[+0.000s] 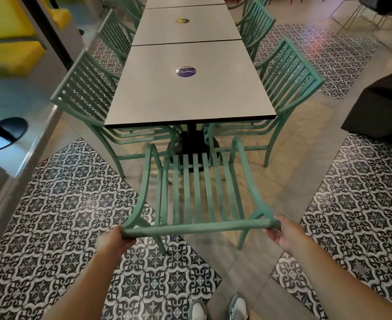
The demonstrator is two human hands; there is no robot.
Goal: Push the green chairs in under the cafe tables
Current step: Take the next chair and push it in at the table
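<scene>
The left hand [114,240] curls its grip around the left end of the green chair's [196,192] top rail; the right hand [282,235] holds the right end. Ahead of both grips, the seat stops short of the tabletop [190,93].

One head camera, looking forward and down

It looks from above, close to both hands [116,239] on the nearest green chair [197,192], along the row of cafe tables [190,95] that runs away; wide lens, edges curved.
</scene>
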